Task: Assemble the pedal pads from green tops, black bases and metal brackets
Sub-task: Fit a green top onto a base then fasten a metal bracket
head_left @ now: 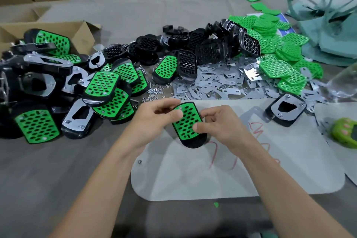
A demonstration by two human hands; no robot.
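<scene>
1. The pedal pad (188, 127), a green top (186, 120) seated on a black base (194, 144), sits directly between the two hands. It is held just above a clear plastic sheet (212, 179) on the tabletop (58, 160).
2. Its long axis runs away from the person, with the far end tipped slightly left. The bare rounded black end points back toward the wrists.
3. The left hand (154, 120) grips the pad's far-left corner, thumb pressed on the green face and fingers curled round the edge.
4. The right hand (218, 121) pinches the right edge at mid-length with its thumb on top. Its fingers are curled, probably reaching behind the base, though that side is hidden.
5. Neither hand is free, and both are equally close to the pad.
6. Whether a bracket is already under the pad cannot be seen. If one is needed, the metal brackets (212, 83) lie beyond the fingertips, nearer the right hand.
</scene>
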